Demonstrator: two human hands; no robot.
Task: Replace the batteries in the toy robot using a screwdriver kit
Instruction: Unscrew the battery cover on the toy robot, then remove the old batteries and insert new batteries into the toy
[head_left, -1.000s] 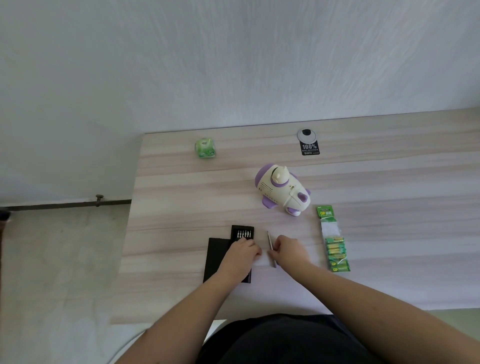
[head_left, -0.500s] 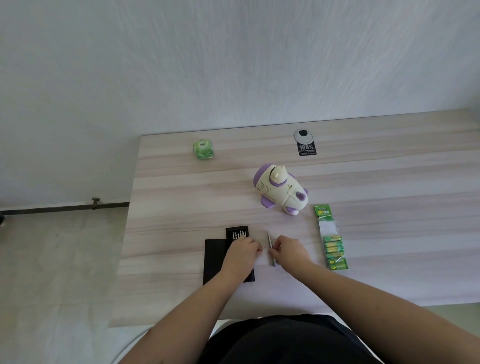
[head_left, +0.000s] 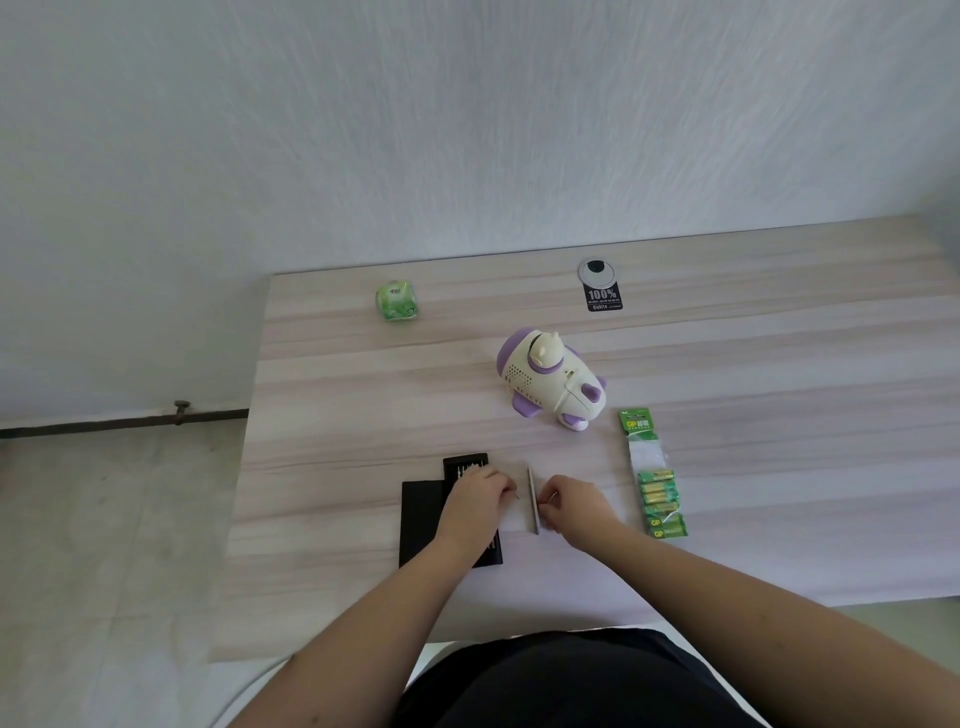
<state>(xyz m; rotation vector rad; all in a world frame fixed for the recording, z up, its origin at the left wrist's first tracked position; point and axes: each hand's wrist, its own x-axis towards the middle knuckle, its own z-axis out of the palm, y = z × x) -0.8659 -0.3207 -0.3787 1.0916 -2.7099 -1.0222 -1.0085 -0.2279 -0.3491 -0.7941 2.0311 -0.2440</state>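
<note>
toy robot on its side, hands at the screwdriver kit

toy robot (head_left: 551, 380), cream with purple trim, lies tipped on its side near the middle of the wooden table (head_left: 779, 395), well beyond both hands. the screwdriver kit (head_left: 465, 467) sits at the near edge of the table: a black tray with a row of small bits showing at its far end, with a flat black lid (head_left: 418, 519) beside it on the left. the left hand (head_left: 478, 499) rests over the tray, fingers curled, and a thin bit tip pokes out from its fingertips toward the right; it seems to pinch a small bit, though the piece is too tiny to make out fully. just to the right lies a slim silver screwdriver handle (head_left: 533, 501), pointing away from the person. the right hand (head_left: 574, 506) sits against that handle, fingers curled at its side and pinching it near the lower half. further right, a strip pack of green batteries (head_left: 655, 480) lies flat, apart from the hand. at the far side of the table are a small green packet (head_left: 397, 300) to the left and a black label with "100%" (head_left: 602, 299) under a round grey cable grommet (head_left: 596, 270).
</note>
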